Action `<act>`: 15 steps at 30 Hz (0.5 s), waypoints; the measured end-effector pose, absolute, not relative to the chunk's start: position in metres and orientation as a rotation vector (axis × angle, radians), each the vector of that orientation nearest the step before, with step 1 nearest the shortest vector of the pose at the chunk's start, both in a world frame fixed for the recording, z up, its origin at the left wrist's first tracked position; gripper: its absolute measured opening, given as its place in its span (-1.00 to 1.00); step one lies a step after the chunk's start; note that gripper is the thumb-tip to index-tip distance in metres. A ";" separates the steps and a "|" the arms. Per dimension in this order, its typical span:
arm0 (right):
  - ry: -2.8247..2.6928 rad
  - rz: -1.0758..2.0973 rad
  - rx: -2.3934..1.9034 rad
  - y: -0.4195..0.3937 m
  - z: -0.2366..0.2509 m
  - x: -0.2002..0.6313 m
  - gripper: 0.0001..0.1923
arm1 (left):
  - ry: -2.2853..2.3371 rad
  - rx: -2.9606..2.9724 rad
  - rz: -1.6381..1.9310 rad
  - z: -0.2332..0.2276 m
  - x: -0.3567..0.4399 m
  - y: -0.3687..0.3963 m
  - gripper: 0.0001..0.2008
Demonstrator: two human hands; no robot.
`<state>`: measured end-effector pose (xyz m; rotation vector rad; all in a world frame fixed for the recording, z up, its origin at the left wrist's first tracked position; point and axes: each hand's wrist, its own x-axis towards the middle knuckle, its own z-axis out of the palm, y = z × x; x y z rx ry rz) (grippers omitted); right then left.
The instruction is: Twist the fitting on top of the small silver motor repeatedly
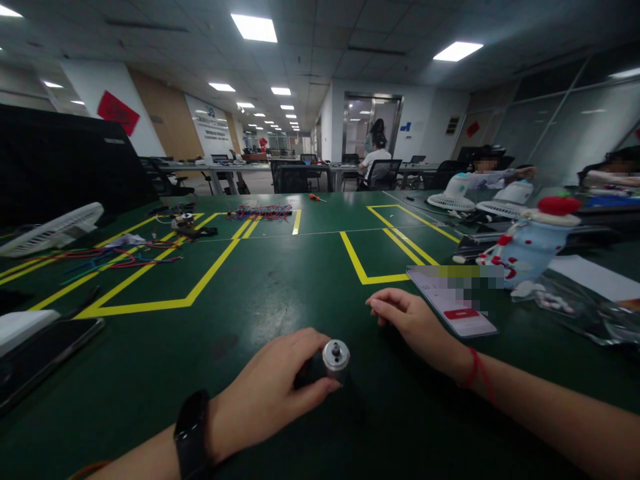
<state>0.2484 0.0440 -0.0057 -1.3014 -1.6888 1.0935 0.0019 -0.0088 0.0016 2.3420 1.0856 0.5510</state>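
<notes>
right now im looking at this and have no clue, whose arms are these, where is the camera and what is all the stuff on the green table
There is no machine here: a camera worn on a person's head looks forward and down at their own two bare arms. The left hand, with a black band on its wrist, grips a small motor with a silver end, resting on the green table. The right hand lies flat and holds nothing, beside a phone. Farther off lie coloured wires, yellow tape outlines, white fan parts and a pale blue soft toy. Other people sit at the right edge.
</notes>
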 end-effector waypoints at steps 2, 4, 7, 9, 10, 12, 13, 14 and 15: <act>-1.750 1.097 -1.285 0.044 -0.007 0.247 -0.77 | 1.087 2.341 0.547 0.001 0.002 -0.009 -0.85; -1.833 1.064 -1.284 0.040 -0.006 0.244 -0.78 | 1.084 2.339 0.546 0.001 0.002 -0.008 -0.85; -1.989 0.885 -1.196 0.030 -0.001 0.238 -0.84 | 1.085 2.343 0.548 0.001 0.002 -0.007 -0.86; -2.079 0.699 -1.054 0.021 0.005 0.230 -0.86 | 1.095 2.347 0.549 -0.001 0.002 -0.006 -0.87; -2.111 0.605 -0.987 0.016 0.008 0.226 -0.83 | 1.104 2.345 0.544 -0.002 0.002 -0.006 -0.88; -2.184 0.460 -0.910 0.007 0.014 0.218 -0.81 | 1.101 2.348 0.554 -0.004 0.002 -0.006 -0.86; -2.209 0.424 -0.898 0.005 0.016 0.214 -0.83 | 1.097 2.344 0.537 -0.005 0.002 -0.007 -0.86; -2.214 0.420 -0.894 0.004 0.018 0.212 -0.86 | 1.100 2.343 0.539 -0.006 0.001 -0.007 -0.86; -2.193 0.442 -0.897 0.004 0.020 0.211 -0.90 | 1.105 2.340 0.537 -0.006 0.001 -0.007 -0.85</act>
